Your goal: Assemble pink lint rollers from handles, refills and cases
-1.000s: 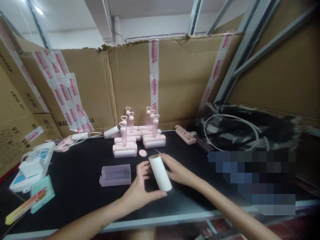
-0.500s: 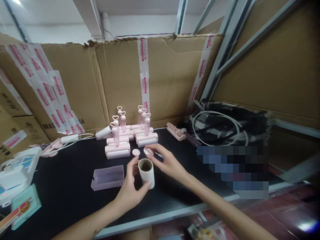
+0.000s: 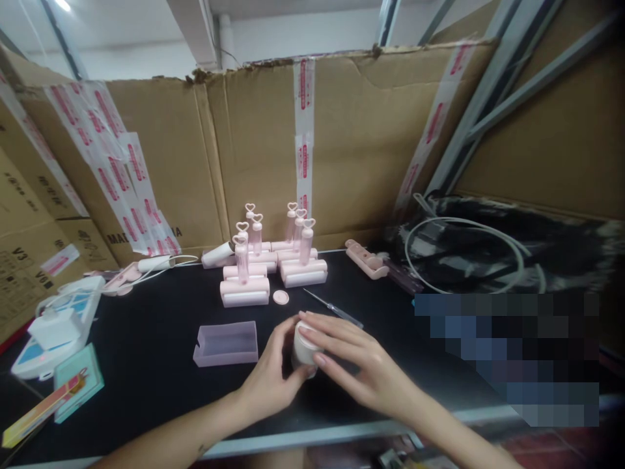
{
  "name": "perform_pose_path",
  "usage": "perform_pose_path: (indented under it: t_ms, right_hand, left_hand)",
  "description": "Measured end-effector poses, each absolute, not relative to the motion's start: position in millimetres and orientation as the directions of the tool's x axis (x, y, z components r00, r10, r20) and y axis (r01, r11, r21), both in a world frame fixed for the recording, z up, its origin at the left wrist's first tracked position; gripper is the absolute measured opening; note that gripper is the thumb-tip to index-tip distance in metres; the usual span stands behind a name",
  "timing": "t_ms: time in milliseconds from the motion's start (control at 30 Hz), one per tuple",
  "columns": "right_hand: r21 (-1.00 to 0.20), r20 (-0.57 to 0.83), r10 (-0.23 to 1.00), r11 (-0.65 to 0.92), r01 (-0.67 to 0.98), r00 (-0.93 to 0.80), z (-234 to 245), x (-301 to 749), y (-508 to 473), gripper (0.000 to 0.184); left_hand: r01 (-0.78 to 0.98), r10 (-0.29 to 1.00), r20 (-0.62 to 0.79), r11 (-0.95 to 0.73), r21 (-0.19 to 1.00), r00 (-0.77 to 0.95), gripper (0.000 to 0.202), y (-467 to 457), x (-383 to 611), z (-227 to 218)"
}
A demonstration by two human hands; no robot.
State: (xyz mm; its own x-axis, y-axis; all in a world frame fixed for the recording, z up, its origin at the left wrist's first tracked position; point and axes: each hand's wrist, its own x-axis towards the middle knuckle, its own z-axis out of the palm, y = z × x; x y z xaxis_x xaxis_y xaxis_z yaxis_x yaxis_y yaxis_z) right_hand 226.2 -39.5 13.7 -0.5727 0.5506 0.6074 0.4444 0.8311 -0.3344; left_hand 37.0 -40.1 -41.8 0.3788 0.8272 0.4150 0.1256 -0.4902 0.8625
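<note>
Fingers wrapped round its side, my left hand (image 3: 271,374) holds a white lint roller roll (image 3: 306,355) upright above the black table. My right hand (image 3: 349,358) bends over the roll's top end, its fingertips on a pale round end cap (image 3: 303,327) there. Those fingers partly cover the cap, so its exact seating cannot be seen. A second round pink end cap (image 3: 280,298) lies flat on the table beyond the hands. Behind it stand several pink lint rollers (image 3: 244,290) with heart-shaped handle ends. A thin screwdriver (image 3: 336,310) lies just past my right hand.
An open lilac plastic case (image 3: 227,345) lies left of my hands. Farther left are a power strip (image 3: 90,303) and a teal box (image 3: 81,384). A pink roller frame (image 3: 366,259) and a coiled white cable (image 3: 410,251) lie right. Cardboard (image 3: 258,143) walls the back.
My right hand has brought the pink end cap from beyond the roll onto its open top. The roll's hollow end is now covered. The view has shifted, and the screwdriver shows more fully.
</note>
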Motion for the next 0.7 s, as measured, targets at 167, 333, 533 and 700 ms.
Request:
perform_pose_path:
  t_ms: [167, 333, 533, 700]
  right_hand:
    - [-0.601, 0.495, 0.664, 0.727, 0.332, -0.561, 18, 229, -32, 0.035]
    - [-0.531, 0.532, 0.704, 0.71, 0.462, -0.471, 11, 204, 28, 0.021]
    - [-0.211, 0.543, 0.729, 0.6, 0.772, -0.418, 18, 222, 79, 0.022]
    - [-0.217, 0.633, 0.774, 0.216, 0.952, -0.032, 34, 317, 107, 0.021]
  left_hand:
    - [0.222, 0.72, 0.532, -0.665, 0.713, 0.446, 0.075, -43, 31, -35]
    - [0.191, 0.79, 0.498, -0.583, 0.789, 0.358, 0.056, -50, 14, -5]
    - [-0.239, 0.964, 0.265, -0.255, 0.937, 0.012, 0.037, -38, -9, 25]
    - [-0.666, 0.995, 0.017, -0.081, 0.742, -0.101, 0.032, -29, -17, 36]
